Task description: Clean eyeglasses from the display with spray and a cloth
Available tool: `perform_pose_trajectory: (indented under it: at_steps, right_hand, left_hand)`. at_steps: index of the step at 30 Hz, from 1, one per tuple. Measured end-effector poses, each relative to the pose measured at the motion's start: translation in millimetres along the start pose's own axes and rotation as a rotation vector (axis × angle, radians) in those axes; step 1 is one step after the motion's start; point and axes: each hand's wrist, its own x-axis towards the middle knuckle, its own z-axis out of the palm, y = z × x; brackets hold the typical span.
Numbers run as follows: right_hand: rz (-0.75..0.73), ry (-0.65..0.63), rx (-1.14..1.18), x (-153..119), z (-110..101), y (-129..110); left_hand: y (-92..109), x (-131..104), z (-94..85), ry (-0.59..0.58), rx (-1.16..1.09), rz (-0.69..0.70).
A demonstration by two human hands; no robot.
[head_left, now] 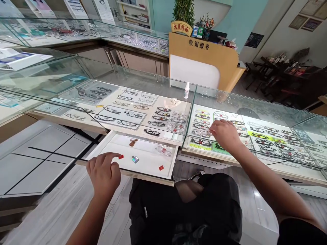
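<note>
My left hand (104,172) is at the front left of the pulled-out white drawer (112,144), its index fingertip at a small red tag (121,157). Whether the fingers pinch the tag is hard to tell. In the drawer lie a silvery tag (135,159), another red tag (161,167), a brown item (133,142) and clear glasses (163,150) with a red tag. Over the right part of the display case, my right hand (224,133) has its fingers closed at the end of clear glasses (201,132), beside rows of other frames.
A glass display case (153,102) with rows of glasses spans the view. A white spray bottle (187,90) stands on its glass top. Behind is a wooden cashier counter (204,51). My knees are below the drawer.
</note>
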Motion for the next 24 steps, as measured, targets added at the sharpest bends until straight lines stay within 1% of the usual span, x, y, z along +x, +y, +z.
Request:
perform_pose_trajectory:
  at_steps: [3, 8, 13, 22, 24]
  right_hand:
    - [0.065, -0.035, -0.060, -3, 14, 23]
    - [0.129, -0.048, -0.075, -9, 29, 41]
    - [0.153, -0.066, -0.072, -10, 36, 47]
    - [0.147, -0.065, -0.084, -9, 42, 48]
    - [0.147, -0.070, -0.090, -9, 41, 49]
  left_hand:
    - [0, 0, 0.1, 0.014, 0.002, 0.025]
    - [-1, 0, -0.5, 0.022, 0.003, 0.038]
    - [-1, -1, 1.0, 0.026, -0.007, 0.029]
    - [-1, 0, 0.9, 0.022, -0.005, 0.027]
    - [0, 0, 0.8, 0.021, -0.006, 0.026]
